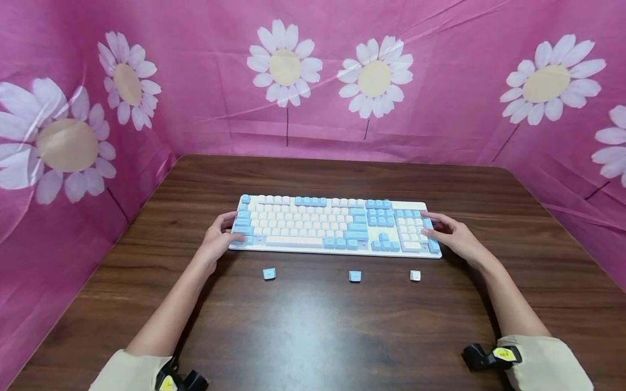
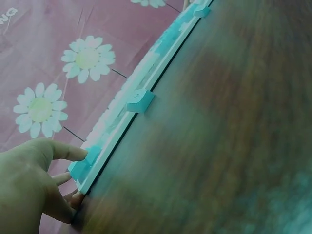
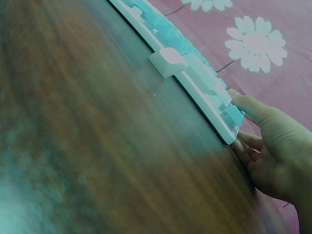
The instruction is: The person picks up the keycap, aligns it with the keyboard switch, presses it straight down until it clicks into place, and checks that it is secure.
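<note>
A full-size computer keyboard with white and light blue keys lies across the table. My left hand grips its left end, thumb over the blue corner keys and the other fingers at the side edge. At the opposite end, my right hand holds it the same way, thumb on top by the number pad. Bare spots show in the bottom key row. In front of the keyboard lie three loose keycaps: a blue one on the left, another blue one near the middle, and a white one on the right.
The dark wood-grain table reaches back to a pink curtain printed with white daisies, which also hangs along both sides. Each wrist wears a small black camera, such as the right one, at the pale sleeve's cuff.
</note>
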The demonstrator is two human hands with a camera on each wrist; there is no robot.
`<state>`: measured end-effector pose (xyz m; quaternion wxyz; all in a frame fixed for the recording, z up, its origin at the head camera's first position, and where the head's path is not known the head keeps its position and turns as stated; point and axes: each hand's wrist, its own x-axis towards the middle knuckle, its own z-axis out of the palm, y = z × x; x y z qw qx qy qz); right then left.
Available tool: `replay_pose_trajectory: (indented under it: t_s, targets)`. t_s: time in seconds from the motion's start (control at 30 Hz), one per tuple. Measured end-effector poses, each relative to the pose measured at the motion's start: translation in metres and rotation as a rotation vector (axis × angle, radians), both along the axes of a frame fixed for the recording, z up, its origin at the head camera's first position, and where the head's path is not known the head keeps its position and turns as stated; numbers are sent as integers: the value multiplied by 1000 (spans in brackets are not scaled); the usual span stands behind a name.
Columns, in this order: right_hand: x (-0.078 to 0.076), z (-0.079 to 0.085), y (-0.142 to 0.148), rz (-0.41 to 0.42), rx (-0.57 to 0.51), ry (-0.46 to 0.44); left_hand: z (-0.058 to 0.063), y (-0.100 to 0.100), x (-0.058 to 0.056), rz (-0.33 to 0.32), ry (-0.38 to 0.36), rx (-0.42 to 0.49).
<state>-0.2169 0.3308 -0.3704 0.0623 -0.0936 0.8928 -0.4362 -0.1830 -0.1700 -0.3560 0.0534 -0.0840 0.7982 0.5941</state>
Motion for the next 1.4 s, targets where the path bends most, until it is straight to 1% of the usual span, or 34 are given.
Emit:
replay_pose_trajectory:
  t_s: [0.17, 0.4, 0.5, 0.57, 0.63, 0.7, 0.77, 0.8, 0.87, 0.93, 0.97, 1.07, 1.17, 1.23, 1.4]
  targets:
    - [-1, -1, 0, -10, -2, -5, 0, -1, 1, -15, 10, -14]
    - [0, -1, 0, -11, -2, -1, -2, -3, 1, -63, 55, -103]
    - [0, 0, -1, -12, -5, 3, -2, -3, 1, -51, 138, -188]
    - [0, 0, -1, -9, -5, 9, -3, -4, 2, -22, 220, -272]
    - [0, 1, -1, -8, -4, 10, -2, -3, 4, 22, 306, -346]
    - [0, 2, -1, -8, -5, 9, -2, -2, 7, 51, 386, -379]
    - [1, 2, -2, -9, -8, 8, 0, 1, 11, 34, 482, -381]
    - [1, 2, -2, -11, -9, 8, 1, 3, 13, 10, 526, -377]
    - [2, 3, -2, -14, -9, 7, 3, 7, 16, -63, 615, -361]
    - [2, 3, -1, -14, -10, 5, 3, 10, 20, -156, 668, -348]
    - [2, 2, -1, -14, -10, 4, 3, 10, 21, -203, 678, -343]
    - [0, 1, 0, -12, -15, -4, 1, 13, 26, -345, 658, -327]
    - [-1, 0, 1, -10, -18, -8, -1, 14, 30, -464, 636, -339]
    - [-1, 0, 2, -9, -16, -9, -2, 15, 31, -518, 627, -355]
    - [0, 1, 1, -11, -4, -7, -6, 14, 33, -610, 586, -417]
